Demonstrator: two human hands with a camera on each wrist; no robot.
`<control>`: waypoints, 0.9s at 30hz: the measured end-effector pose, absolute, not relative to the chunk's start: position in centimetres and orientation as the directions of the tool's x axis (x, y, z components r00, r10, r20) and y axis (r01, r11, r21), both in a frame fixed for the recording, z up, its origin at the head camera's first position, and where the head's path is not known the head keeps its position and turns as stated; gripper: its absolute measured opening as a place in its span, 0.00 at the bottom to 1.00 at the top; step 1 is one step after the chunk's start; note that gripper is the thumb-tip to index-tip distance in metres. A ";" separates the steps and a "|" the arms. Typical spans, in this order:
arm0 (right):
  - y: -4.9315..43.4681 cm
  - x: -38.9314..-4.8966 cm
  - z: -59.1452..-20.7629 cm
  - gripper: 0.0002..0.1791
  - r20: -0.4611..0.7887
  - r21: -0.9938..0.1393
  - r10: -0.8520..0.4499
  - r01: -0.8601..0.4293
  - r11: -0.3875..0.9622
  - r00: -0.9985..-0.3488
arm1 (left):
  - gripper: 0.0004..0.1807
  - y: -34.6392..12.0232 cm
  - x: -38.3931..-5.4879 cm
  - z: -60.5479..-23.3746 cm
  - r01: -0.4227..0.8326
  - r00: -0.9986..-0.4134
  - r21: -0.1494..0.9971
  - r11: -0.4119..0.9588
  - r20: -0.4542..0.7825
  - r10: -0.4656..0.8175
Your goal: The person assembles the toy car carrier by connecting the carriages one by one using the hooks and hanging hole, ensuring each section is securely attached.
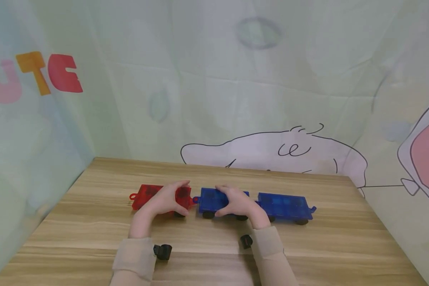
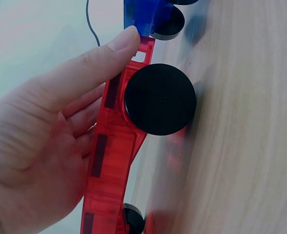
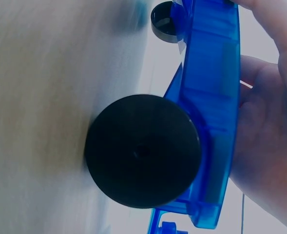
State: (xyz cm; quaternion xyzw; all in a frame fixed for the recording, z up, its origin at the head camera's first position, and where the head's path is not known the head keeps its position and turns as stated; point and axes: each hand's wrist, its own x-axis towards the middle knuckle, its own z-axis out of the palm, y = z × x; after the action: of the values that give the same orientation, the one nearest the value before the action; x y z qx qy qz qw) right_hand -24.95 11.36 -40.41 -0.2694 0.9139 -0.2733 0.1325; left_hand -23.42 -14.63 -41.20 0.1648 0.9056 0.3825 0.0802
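Note:
A red see-through toy train car (image 1: pixel 183 193) with black wheels lies at the left of a row in the head view. My left hand (image 1: pixel 166 197) grips it from above, thumb on the near side and fingers across the far side. Beside it stands a blue toy train car (image 1: pixel 209 198), its hook end meeting the red car's ring. My right hand (image 1: pixel 237 202) holds this blue car by its two long sides. The right wrist view shows a black wheel (image 3: pixel 143 151) and the blue side up close. Some right fingers are hidden behind the car.
A second blue train car (image 1: pixel 284 205) stands at the right end of the row, its hook pointing right. The wooden table (image 1: pixel 200 266) meets a printed cloth backdrop (image 1: pixel 136 79) at its back and left edges. Both wrists wear bands with small black cameras.

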 end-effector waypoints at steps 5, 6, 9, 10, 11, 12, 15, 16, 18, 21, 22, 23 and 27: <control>11.4 -25.0 -40.6 0.48 -0.098 -0.568 -0.571 -0.425 0.704 -0.815 | 0.52 -14.7 -23.5 -41.3 0.244 -0.931 0.714 0.656 -0.017 0.366; 11.4 -25.0 -40.6 0.49 -0.099 -0.569 -0.572 -0.425 0.704 -0.814 | 0.52 -14.7 -23.6 -41.3 0.246 -0.930 0.714 0.656 -0.017 0.367; 11.4 -25.1 -40.7 0.49 -0.100 -0.570 -0.572 -0.425 0.704 -0.814 | 0.52 -14.7 -23.6 -41.4 0.249 -0.930 0.711 0.657 -0.015 0.368; 11.3 -25.0 -40.7 0.49 -0.101 -0.569 -0.571 -0.423 0.705 -0.815 | 0.52 -14.7 -23.6 -41.4 0.248 -0.930 0.712 0.657 -0.016 0.368; 11.3 -25.0 -40.7 0.49 -0.102 -0.570 -0.568 -0.420 0.706 -0.816 | 0.52 -14.7 -23.6 -41.4 0.249 -0.930 0.712 0.657 -0.015 0.368; 11.3 -25.0 -40.7 0.49 -0.101 -0.571 -0.567 -0.419 0.706 -0.817 | 0.52 -14.7 -23.6 -41.4 0.250 -0.929 0.712 0.656 -0.014 0.369; 11.4 -25.0 -40.7 0.49 -0.099 -0.573 -0.568 -0.419 0.704 -0.817 | 0.52 -14.7 -23.6 -41.4 0.249 -0.930 0.712 0.657 -0.015 0.368; 11.4 -25.0 -40.7 0.49 -0.099 -0.572 -0.568 -0.420 0.704 -0.817 | 0.52 -14.7 -23.6 -41.4 0.247 -0.930 0.712 0.657 -0.016 0.367; 11.4 -25.0 -40.7 0.49 -0.097 -0.570 -0.572 -0.426 0.703 -0.814 | 0.52 -14.7 -23.6 -41.4 0.247 -0.931 0.710 0.659 -0.016 0.366; 11.4 -25.1 -40.8 0.49 -0.097 -0.564 -0.576 -0.432 0.704 -0.812 | 0.52 -14.7 -23.6 -41.4 0.254 -0.929 0.708 0.659 -0.010 0.369; 11.4 -25.1 -40.9 0.49 -0.098 -0.561 -0.575 -0.432 0.706 -0.812 | 0.52 -14.7 -23.6 -41.4 0.255 -0.929 0.709 0.658 -0.008 0.370; 11.4 -25.1 -40.9 0.49 -0.098 -0.561 -0.576 -0.433 0.706 -0.812 | 0.52 -14.7 -23.6 -41.5 0.258 -0.929 0.709 0.656 -0.005 0.371; 11.4 -25.1 -40.9 0.49 -0.095 -0.563 -0.577 -0.434 0.703 -0.811 | 0.52 -14.8 -23.6 -41.5 0.259 -0.928 0.713 0.651 -0.003 0.373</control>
State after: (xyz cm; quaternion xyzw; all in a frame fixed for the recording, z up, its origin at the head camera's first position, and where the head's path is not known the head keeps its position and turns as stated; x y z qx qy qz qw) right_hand -25.12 11.41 -40.91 -0.2770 0.9131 -0.2678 0.1334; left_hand -23.58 -14.75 -41.47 0.1744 0.9056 0.3793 0.0749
